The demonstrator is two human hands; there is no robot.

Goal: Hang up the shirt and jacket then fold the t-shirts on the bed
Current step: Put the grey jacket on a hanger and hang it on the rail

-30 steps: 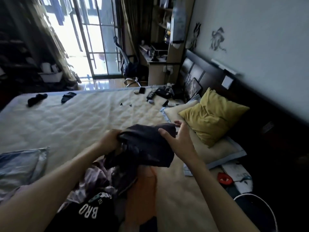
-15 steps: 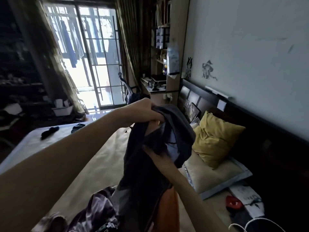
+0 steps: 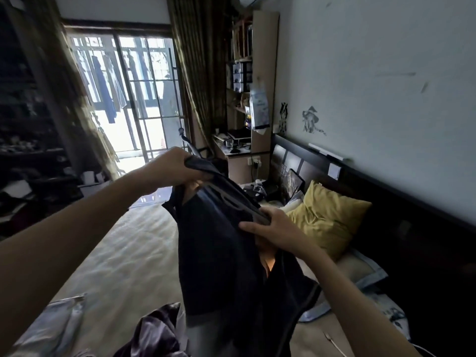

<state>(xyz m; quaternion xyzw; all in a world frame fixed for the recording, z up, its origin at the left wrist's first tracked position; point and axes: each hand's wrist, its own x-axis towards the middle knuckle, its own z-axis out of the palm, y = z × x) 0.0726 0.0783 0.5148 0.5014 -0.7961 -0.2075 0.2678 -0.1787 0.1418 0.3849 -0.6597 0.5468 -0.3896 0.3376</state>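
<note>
A dark navy garment (image 3: 226,253) hangs in the air above the bed (image 3: 123,253), held up between both hands. Its cloth looks soft and matte, falling in long loose folds, with a paler, slightly shiny band along the top edge that runs slanting from one hand down to the other; whether it is the shirt, the jacket or a t-shirt cannot be told. The left hand (image 3: 170,167) is raised higher, its fingers curled round the upper end of that edge. The right hand (image 3: 275,228) sits lower and nearer, pinching the other end of the edge between thumb and fingers. Through a gap in the dark cloth a patch of orange fabric (image 3: 268,264) shows. Below the hanging hem lies a crumpled purple-grey garment (image 3: 154,331) with a smooth sheen, and at the lower left a pale blue denim piece (image 3: 56,323) lies flat on the bed. The bed's cover is cream and quilted, with a fine stitched pattern. To the right, a mustard-yellow cushion (image 3: 327,217), plump and creased, leans against the dark headboard (image 3: 386,210), resting on a flat cream pillow (image 3: 358,269) with a pale blue border.
</note>
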